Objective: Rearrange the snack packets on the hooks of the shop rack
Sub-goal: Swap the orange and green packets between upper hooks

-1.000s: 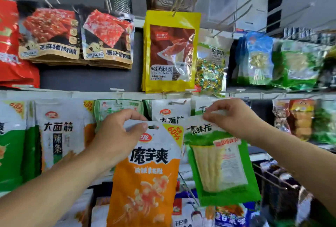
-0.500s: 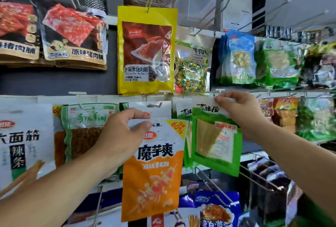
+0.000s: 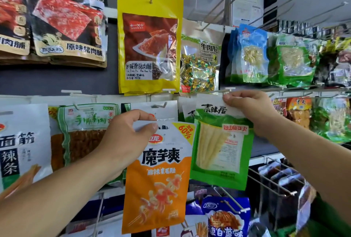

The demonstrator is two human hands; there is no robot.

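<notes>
At the far left, toward 9 o'clock, a white packet with black lettering (image 3: 20, 142) hangs on the rack. Just to its right is a green-edged packet of brown strips (image 3: 85, 132). Above these, at 10 o'clock, dark jerky packets (image 3: 68, 28) hang in a stack.

The left hand (image 3: 121, 142) comes in from 8 o'clock. It pinches the top left edge of the orange packet (image 3: 157, 179), with the thumb pressed on the front and the curled fingers (image 3: 140, 115) over the top edge. The packet hangs free from this pinch, in front of the rack near the centre, with its lower end reaching toward 6 o'clock. At 12 o'clock from it, the yellow packet (image 3: 150, 47) hangs on an upper hook, with a clear bag of wrapped sweets (image 3: 199, 66) touching its right side.

The green packet (image 3: 222, 147) is right beside the orange one, at 3 o'clock from it, and their edges overlap slightly. The right hand (image 3: 252, 111), reaching in from 4 o'clock, grips its white top band at the right corner with the fingertips (image 3: 228, 97) closed on it. That band sits just below a hook wire (image 3: 220, 91). Whether the wire passes through the packet cannot be seen.

Toward 2 o'clock hang a blue packet (image 3: 252, 52) and more green ones (image 3: 294, 62). At 4 o'clock, bare wire hooks (image 3: 269, 185) stick out.
</notes>
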